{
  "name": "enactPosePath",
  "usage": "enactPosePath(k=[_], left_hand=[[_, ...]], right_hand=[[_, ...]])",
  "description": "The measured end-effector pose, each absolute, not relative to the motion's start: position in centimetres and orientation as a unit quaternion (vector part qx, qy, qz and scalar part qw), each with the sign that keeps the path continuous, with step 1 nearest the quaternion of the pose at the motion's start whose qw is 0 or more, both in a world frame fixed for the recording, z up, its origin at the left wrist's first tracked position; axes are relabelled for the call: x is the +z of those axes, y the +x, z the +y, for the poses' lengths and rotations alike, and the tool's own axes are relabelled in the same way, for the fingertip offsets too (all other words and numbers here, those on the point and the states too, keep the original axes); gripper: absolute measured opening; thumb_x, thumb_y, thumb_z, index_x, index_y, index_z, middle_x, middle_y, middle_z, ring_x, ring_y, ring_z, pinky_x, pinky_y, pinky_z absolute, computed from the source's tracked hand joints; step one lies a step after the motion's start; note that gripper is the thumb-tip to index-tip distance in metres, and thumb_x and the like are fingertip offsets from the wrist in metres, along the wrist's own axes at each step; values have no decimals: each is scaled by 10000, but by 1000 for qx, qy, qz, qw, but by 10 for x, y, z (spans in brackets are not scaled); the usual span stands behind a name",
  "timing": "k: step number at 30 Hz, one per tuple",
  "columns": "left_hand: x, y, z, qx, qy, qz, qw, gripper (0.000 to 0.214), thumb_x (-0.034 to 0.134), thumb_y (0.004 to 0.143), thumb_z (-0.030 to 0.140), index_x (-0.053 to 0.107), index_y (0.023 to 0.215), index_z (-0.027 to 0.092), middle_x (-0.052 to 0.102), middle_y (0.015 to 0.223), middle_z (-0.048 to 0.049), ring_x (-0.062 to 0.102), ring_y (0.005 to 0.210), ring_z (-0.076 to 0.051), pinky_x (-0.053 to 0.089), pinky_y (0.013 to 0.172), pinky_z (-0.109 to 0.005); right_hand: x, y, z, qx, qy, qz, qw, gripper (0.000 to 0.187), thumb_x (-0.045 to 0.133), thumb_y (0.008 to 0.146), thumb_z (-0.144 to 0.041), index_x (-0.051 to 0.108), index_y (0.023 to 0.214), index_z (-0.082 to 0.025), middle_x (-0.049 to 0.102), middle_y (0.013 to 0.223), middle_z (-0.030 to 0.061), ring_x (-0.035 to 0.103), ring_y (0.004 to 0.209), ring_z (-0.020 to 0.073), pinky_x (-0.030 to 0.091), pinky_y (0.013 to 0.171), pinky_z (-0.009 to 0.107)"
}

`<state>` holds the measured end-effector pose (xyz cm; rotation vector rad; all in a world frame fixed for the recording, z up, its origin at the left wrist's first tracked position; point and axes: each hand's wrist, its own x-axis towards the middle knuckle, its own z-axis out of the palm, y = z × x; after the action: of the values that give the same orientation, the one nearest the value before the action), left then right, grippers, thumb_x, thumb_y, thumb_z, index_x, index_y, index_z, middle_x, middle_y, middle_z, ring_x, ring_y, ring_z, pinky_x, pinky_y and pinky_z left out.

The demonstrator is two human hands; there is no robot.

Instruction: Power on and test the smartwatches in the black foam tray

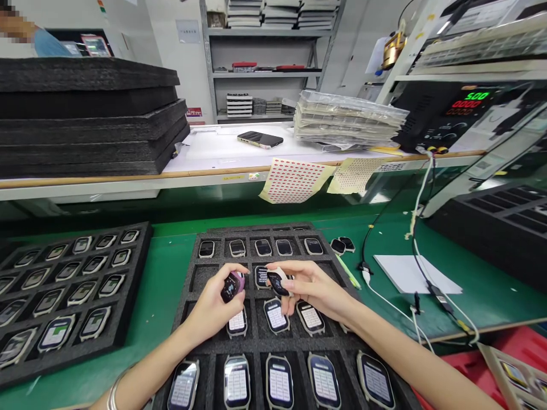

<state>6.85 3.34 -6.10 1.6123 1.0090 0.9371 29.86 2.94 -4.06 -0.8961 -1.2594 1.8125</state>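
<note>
My left hand (213,304) is closed round a pink-cased smartwatch body (232,286) with a dark screen, held above a black foam tray (200,273). My right hand (310,287) pinches a white-cased smartwatch body (279,282) with a dark screen, close beside the pink one. Under both hands the tray's pockets hold several watch bodies; those in the near rows (280,382) have lit white screens, those in the far row (263,247) are dark.
A second foam tray (132,285) full of watch bodies lies to the left on the green mat. White paper (412,273) and cables (416,228) lie to the right, with two loose watch bodies (343,245). Stacked black foam (85,114), a phone (260,139) and a power supply (453,111) sit on the raised shelf.
</note>
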Motion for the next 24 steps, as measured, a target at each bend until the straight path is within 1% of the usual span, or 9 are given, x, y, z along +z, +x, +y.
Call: enactPosePath(k=[3,4,7,11,14,16,20,22,24], left_hand=[[-62,69,33,377,660,417,499,349,517,791,158,520,1132,234,558,885,9,502,607,-106,394,543,-209],[-62,69,32,378,661,417,496,345,516,792,155,520,1128,233,557,880,9,505,615,-108,396,548,-209],[-61,69,33,385,670,417,477,319,515,768,113,545,1068,217,559,862,8,535,710,-129,414,618,-212],[-61,69,35,390,655,423,490,327,522,785,163,528,1106,225,561,871,8,544,702,-135,426,623,-224],[-62,68,35,412,663,419,465,312,528,752,136,560,1056,204,585,933,-13,559,830,-163,435,747,-247],[-62,67,35,420,661,420,458,327,525,747,132,559,1066,197,585,924,-15,560,845,-168,439,767,-255],[-63,68,33,417,653,427,467,320,530,757,133,548,1068,205,560,878,3,552,727,-132,454,660,-223],[-64,69,33,402,641,427,496,298,525,794,164,523,1088,215,533,843,19,509,566,-85,429,527,-198],[-65,69,34,384,619,417,544,344,532,835,229,461,1171,230,499,789,40,431,427,-47,382,421,-188]], right_hand=[[-41,299,29,707,-343,-492,374,467,714,792,-294,592,1202,-107,686,688,67,687,565,206,554,505,267],[-41,299,29,708,-342,-493,373,470,717,790,-299,592,1201,-108,684,691,66,687,564,206,556,503,267],[-41,299,30,710,-341,-492,371,466,717,792,-298,596,1199,-104,674,674,58,687,568,207,567,517,277],[-40,300,29,713,-329,-480,390,439,716,793,-257,597,1195,-127,683,809,80,688,568,196,567,495,257],[-38,300,29,713,-322,-480,398,417,706,802,-240,600,1189,-125,674,790,74,687,561,195,568,487,250],[-37,301,29,711,-316,-483,400,404,699,808,-237,602,1183,-124,674,830,87,688,561,192,569,487,249],[-38,302,29,718,-313,-486,389,403,686,815,-235,586,1187,-117,675,897,117,691,567,197,571,492,253],[-39,302,29,725,-311,-483,380,407,669,825,-234,564,1199,-112,676,911,130,693,570,200,571,495,256],[-40,302,29,735,-305,-477,372,381,627,854,-246,534,1199,-116,672,941,144,693,576,200,570,499,259]])
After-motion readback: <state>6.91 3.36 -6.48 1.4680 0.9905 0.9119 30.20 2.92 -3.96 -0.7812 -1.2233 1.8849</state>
